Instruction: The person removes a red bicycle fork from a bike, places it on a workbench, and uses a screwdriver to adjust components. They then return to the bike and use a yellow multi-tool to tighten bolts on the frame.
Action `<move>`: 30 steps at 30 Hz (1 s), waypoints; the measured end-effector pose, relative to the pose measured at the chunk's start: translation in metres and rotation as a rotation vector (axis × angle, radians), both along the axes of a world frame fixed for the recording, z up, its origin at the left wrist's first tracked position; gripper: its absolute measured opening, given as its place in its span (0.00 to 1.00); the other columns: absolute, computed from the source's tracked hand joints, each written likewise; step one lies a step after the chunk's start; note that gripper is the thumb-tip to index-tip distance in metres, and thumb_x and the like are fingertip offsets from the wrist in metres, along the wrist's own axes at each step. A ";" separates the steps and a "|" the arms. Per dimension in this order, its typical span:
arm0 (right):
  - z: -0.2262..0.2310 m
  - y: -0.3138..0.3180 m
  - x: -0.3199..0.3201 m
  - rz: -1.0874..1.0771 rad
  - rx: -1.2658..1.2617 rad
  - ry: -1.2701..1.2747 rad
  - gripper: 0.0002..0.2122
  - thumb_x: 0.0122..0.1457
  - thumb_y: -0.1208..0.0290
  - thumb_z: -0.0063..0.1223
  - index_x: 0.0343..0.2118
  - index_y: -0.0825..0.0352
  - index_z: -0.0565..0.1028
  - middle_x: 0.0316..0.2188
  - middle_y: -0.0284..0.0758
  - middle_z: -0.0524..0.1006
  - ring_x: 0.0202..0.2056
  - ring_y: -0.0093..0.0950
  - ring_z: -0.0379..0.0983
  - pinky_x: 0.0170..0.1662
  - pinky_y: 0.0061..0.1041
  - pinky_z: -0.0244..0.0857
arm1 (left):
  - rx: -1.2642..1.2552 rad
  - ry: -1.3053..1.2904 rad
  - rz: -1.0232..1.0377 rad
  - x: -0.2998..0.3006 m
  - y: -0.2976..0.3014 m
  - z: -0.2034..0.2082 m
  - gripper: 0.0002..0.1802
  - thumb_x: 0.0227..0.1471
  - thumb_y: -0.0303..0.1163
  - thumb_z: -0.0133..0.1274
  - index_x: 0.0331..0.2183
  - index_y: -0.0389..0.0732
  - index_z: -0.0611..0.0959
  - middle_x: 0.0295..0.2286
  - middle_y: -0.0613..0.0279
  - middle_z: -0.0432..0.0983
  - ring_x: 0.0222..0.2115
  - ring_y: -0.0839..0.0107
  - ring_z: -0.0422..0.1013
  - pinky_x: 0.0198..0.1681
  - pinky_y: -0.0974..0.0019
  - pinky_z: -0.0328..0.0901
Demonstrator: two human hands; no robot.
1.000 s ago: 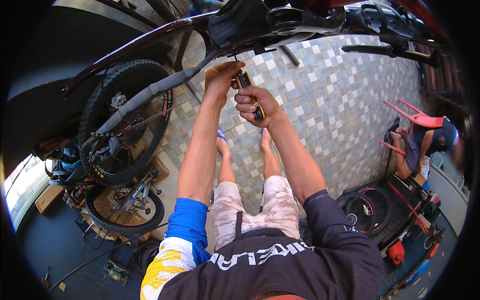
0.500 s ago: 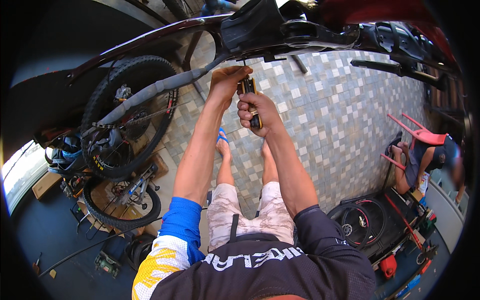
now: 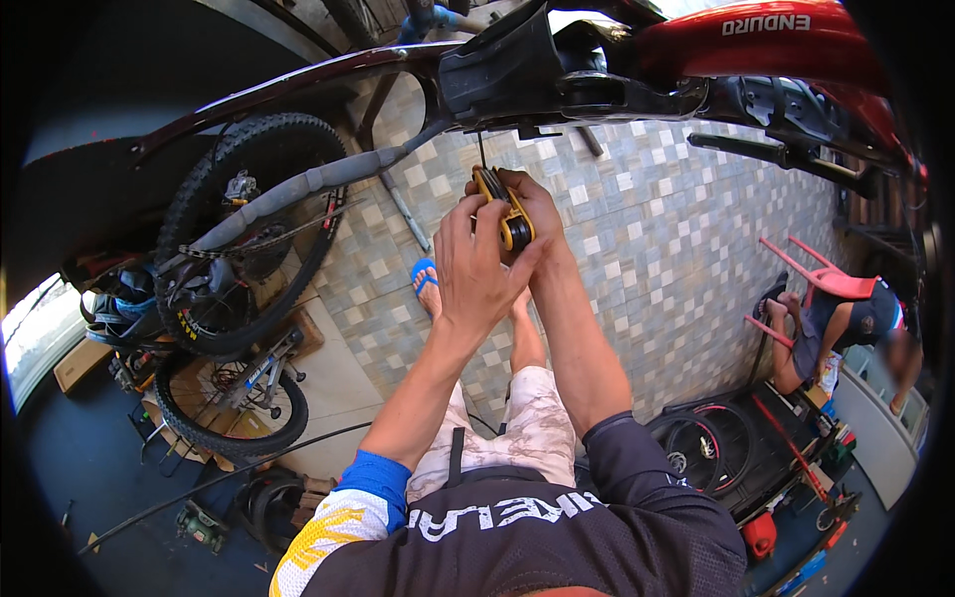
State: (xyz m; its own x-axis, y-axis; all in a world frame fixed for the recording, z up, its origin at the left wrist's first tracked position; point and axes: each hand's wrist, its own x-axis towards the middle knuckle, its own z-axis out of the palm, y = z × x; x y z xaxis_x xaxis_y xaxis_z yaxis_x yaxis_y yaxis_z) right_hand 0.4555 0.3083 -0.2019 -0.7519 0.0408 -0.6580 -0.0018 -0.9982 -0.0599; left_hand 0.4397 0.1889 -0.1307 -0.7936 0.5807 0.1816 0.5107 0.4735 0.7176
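Observation:
A yellow-and-black folding hex key set (image 3: 518,231) is held between both hands, below a red and black bicycle frame (image 3: 756,45). One thin key sticks up from it, its tip at the underside of the frame's black middle part; I cannot tell if it touches. My left hand (image 3: 476,261) lies over the tool's near left side, fingers on the yellow body and thumb reaching across to the right. Around the far right side wraps my right hand (image 3: 540,209), its fingers partly hidden behind the tool.
A grey-wrapped frame tube (image 3: 328,174) runs leftward beside a large knobby wheel (image 3: 179,214). Below it lies a smaller wheel (image 3: 169,398). At right a person (image 3: 846,318) sits on a pink chair (image 3: 844,283), near a black bench (image 3: 731,478) with rims.
The hex key set has come down from the frame and nearer to me. My left hand has moved from the key's upper end onto the tool's body; my right hand has shifted its grip upward.

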 end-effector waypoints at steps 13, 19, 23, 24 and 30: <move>-0.046 -0.004 -0.024 -0.036 -0.372 0.317 0.13 0.68 0.60 0.50 0.36 0.66 0.76 0.25 0.35 0.76 0.30 0.32 0.74 0.36 0.36 0.72 | -0.075 -0.015 0.129 -0.008 0.027 0.012 0.28 0.48 0.40 0.71 0.44 0.36 0.76 0.45 0.45 0.73 0.47 0.47 0.75 0.43 0.52 0.74; -0.047 -0.010 -0.026 -0.005 -0.078 0.175 0.10 0.66 0.66 0.51 0.28 0.62 0.72 0.22 0.34 0.75 0.27 0.29 0.74 0.33 0.32 0.72 | 0.007 -0.077 0.129 -0.021 0.021 -0.001 0.25 0.51 0.39 0.68 0.43 0.35 0.76 0.37 0.42 0.79 0.38 0.43 0.79 0.37 0.51 0.75; -0.033 -0.013 -0.031 -0.030 -0.047 0.059 0.09 0.62 0.69 0.56 0.25 0.63 0.73 0.21 0.34 0.76 0.21 0.29 0.75 0.26 0.26 0.72 | 0.074 -0.147 0.088 -0.032 0.010 -0.006 0.25 0.49 0.37 0.67 0.44 0.32 0.76 0.34 0.38 0.81 0.34 0.39 0.80 0.36 0.50 0.76; -0.033 -0.011 -0.033 -0.021 -0.037 0.028 0.09 0.61 0.70 0.56 0.25 0.64 0.73 0.21 0.35 0.76 0.21 0.29 0.75 0.26 0.27 0.72 | 0.107 -0.167 0.074 -0.034 0.008 -0.006 0.26 0.49 0.36 0.67 0.45 0.31 0.76 0.35 0.37 0.81 0.34 0.37 0.79 0.37 0.49 0.76; -0.031 -0.016 -0.042 -0.041 0.139 -0.143 0.08 0.58 0.72 0.54 0.23 0.65 0.72 0.22 0.37 0.75 0.22 0.32 0.73 0.29 0.32 0.72 | 0.157 -0.217 0.075 -0.042 -0.003 -0.008 0.18 0.51 0.34 0.66 0.40 0.34 0.79 0.32 0.43 0.82 0.32 0.50 0.83 0.36 0.59 0.75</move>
State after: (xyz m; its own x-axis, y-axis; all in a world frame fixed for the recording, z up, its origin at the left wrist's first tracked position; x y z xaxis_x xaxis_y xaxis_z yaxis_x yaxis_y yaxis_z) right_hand 0.4138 0.2926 -0.2332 -0.6470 0.1679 -0.7438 -0.0242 -0.9795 -0.2001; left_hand 0.3976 0.1860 -0.1389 -0.8635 0.4970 0.0853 0.3044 0.3788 0.8740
